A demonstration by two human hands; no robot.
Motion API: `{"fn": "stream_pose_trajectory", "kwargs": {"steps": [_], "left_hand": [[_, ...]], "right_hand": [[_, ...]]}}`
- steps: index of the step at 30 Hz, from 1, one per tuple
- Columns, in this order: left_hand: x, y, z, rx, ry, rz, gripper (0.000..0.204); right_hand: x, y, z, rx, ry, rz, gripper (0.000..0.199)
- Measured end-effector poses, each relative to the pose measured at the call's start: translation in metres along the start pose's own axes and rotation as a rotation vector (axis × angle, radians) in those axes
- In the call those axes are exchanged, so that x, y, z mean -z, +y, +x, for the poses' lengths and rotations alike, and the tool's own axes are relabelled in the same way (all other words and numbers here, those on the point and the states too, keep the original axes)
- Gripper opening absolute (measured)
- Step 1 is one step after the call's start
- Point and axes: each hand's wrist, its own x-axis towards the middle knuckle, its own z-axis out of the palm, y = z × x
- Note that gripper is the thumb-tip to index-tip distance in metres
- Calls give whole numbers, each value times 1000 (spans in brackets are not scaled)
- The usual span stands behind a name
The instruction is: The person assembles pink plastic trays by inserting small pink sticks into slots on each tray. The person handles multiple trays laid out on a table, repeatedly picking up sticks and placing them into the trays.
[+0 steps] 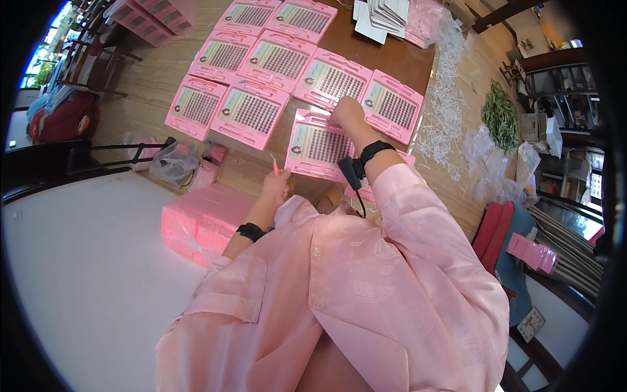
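Observation:
My left hand [275, 185] is closed round a slim pink tool with a pale bent tip, which looks like tweezers [275, 167], just off the table's near edge. My right hand [348, 112] reaches over the upper right corner of a pink false-eyelash tray [318, 147]. Its fingers are curled down at the tray's top edge, and what they pinch, if anything, is hidden. Rows of dark lash clusters fill this tray. Right behind it lies another pink lash tray [334, 80], with a further pink tray [393, 104] to its right.
Several more lash trays [251, 112] cover the table's left and far parts. White cards [382, 19] are piled on the brown tabletop [353, 42]. A plastic-wrapped pink stack [202, 219] is by my left forearm. White paper shreds [446, 111] litter the right side.

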Motion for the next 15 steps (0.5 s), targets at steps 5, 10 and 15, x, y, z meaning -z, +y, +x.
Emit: {"fn": "stream_pose_trajectory", "kwargs": {"steps": [5,10,15], "left_hand": [[2,2,-1,-13,-13,10,20],[1,-1,-2,-26,-33,-39,20],[5,-2,0,-43,-37,-68,19]], "right_hand": [[6,-9,5,-92,-32,63,48],[-4,0,9,-18,-2,17,41],[-24,12,23,200,36,8,33]]}}
